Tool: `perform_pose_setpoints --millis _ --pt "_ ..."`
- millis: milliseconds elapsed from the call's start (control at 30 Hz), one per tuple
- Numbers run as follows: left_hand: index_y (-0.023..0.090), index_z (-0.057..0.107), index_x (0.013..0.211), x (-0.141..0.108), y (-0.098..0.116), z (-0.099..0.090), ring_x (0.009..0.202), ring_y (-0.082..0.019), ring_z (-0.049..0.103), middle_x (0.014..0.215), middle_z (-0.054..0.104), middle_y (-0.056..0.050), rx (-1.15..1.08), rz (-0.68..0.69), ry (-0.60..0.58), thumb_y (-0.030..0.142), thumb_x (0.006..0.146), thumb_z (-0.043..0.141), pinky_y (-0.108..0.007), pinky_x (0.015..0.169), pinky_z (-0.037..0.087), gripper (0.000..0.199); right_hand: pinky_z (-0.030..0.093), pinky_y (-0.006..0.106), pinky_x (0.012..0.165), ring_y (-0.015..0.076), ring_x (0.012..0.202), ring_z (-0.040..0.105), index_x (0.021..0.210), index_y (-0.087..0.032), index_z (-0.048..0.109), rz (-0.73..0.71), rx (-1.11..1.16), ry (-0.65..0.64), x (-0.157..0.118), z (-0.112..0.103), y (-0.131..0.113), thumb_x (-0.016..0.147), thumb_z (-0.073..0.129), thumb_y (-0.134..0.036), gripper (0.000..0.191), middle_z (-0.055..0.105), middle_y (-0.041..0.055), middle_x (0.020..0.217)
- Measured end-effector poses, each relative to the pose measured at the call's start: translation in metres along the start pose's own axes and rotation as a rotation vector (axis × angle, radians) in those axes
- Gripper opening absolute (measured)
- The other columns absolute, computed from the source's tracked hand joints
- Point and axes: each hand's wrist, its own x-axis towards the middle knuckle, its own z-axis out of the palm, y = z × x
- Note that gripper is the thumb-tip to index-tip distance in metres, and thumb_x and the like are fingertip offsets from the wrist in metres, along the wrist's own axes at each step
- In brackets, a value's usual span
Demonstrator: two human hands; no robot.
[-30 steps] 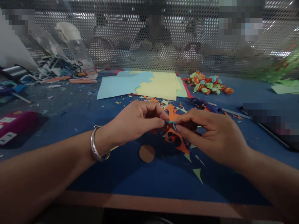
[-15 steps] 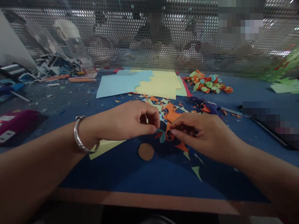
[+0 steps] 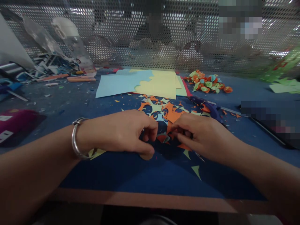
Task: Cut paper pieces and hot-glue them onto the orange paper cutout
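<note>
My left hand (image 3: 131,132) hovers over the blue table, thumb and forefinger apart, with nothing visible between them. Under its thumb a brown round disc (image 3: 146,157) shows only in part. My right hand (image 3: 201,134) is closed in a pinch. At its fingertips is a small folded paper piece (image 3: 163,138), orange and pale teal; the grip itself is partly hidden. Behind both hands lie cut scraps, among them a large orange paper scrap (image 3: 172,114). Part of a yellow paper sheet (image 3: 97,153) shows beneath my left wrist.
Blue-handled scissors (image 3: 212,109) lie beyond my right hand. Coloured sheets (image 3: 122,82) and a heap of folded paper pieces (image 3: 208,83) are at the back, before a perforated metal screen (image 3: 112,37). A bottle (image 3: 78,47) stands back left; a purple case (image 3: 16,123) lies left.
My left thumb and forefinger have parted from the folded paper piece and come down toward me, over the disc. My right hand has barely moved and stays by the piece.
</note>
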Motion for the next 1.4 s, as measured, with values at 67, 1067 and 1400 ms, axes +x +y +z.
perform_pose_setpoints --millis 67,1067,1400 --pt "0.023 0.074 0.082 -0.002 0.002 0.001 0.061 -0.013 0.056 0.073 0.066 0.002 0.027 0.032 -0.04 0.031 0.07 0.08 -0.025 0.053 0.034 0.016 0.043 0.027 0.063 0.0163 0.071 0.061 0.094 -0.02 0.072 -0.006 0.013 0.003 0.0 0.0 0.0 0.088 0.058 -0.016 0.015 0.069 0.0037 0.086" --pt "0.017 0.062 0.094 0.016 -0.001 0.021 0.074 -0.012 0.063 0.082 0.067 -0.001 -0.583 0.084 0.392 0.03 0.088 0.07 -0.023 0.067 0.05 0.017 0.046 0.024 0.055 0.0102 0.057 0.06 0.088 -0.02 0.065 0.028 0.218 0.352 -0.002 -0.003 -0.013 0.091 0.066 -0.021 0.003 0.067 -0.0027 0.07" --pt "0.019 0.062 0.092 0.016 0.008 0.025 0.067 -0.011 0.06 0.081 0.066 0.001 -0.386 0.034 0.491 0.024 0.089 0.064 -0.023 0.061 0.047 0.006 0.046 0.024 0.054 0.0108 0.057 0.059 0.085 -0.021 0.065 0.043 0.239 0.32 -0.001 -0.006 -0.009 0.091 0.064 -0.021 0.006 0.067 -0.002 0.07"
